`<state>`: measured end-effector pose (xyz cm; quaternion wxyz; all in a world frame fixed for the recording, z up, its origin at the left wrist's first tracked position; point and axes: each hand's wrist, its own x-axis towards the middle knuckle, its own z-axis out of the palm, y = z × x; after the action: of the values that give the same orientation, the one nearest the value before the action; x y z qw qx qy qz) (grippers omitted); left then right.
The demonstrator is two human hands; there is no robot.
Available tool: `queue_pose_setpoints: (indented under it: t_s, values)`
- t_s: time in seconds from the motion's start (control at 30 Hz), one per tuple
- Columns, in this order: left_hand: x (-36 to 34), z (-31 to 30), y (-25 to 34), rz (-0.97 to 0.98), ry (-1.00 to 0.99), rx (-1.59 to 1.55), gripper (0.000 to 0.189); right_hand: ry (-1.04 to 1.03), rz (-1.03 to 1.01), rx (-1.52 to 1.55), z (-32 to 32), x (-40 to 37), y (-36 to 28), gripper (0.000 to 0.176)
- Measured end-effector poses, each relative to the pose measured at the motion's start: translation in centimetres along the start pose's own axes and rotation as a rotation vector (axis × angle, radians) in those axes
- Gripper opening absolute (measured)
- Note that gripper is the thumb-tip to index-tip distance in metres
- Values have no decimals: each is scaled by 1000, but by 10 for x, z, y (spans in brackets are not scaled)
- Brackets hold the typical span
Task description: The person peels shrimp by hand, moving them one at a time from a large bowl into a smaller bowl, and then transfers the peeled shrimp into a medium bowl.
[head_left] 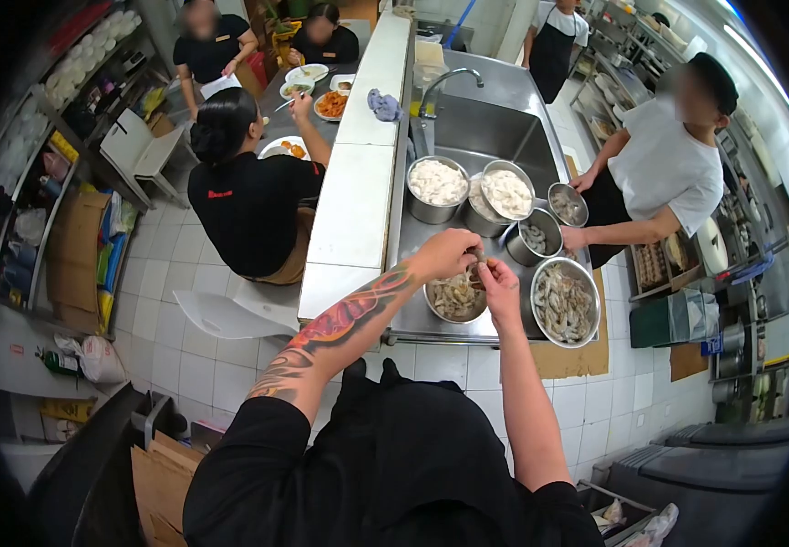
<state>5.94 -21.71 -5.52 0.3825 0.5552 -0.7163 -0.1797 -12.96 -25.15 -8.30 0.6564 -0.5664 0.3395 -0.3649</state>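
My left hand (449,254) and my right hand (503,288) meet with pinched fingers around a small greyish shrimp (477,259), partly hidden by the fingers. Right below them is a metal bowl of shrimp shells (454,301), its far part covered by my hands. To the right of my right hand stands a larger metal bowl (596,314) full of whole grey shrimp (562,301). Just beyond my hands, a metal pot (533,240) contains several grey peeled-looking shrimp.
Metal pots of pale food (438,181) stand by the sink (495,118). A co-worker (672,164) at the right has hands at a small pot (567,204) and the shrimp pot. Left, beyond a white tiled ledge (351,210), people sit at a table with plates.
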Motion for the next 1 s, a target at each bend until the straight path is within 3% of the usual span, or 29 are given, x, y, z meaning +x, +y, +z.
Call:
queue_pose_setpoints:
  t_s: [0.2, 0.5, 0.67, 0.9, 0.97, 1.0]
  values:
    - [-2, -4, 8, 59, -10, -25, 25, -10, 10, -158, -9, 8, 8, 19]
    - [1, -2, 6, 79, -21, -96, 19, -13, -11, -143, -6, 3, -1, 21]
    - [5, -5, 9, -115, -40, -400, 18, 11, -26, -61, 1, -2, -15, 20]
    - [7, 5, -3, -86, 3, -276, 18, 69, -34, -132, 4, -5, -9, 23]
    - [5, 2, -13, -41, 34, 57, 18, 73, -36, -176, 4, -5, -11, 25]
    - [6, -1, -13, -75, 34, 10, 17, 77, -32, -185, 1, -3, -8, 25]
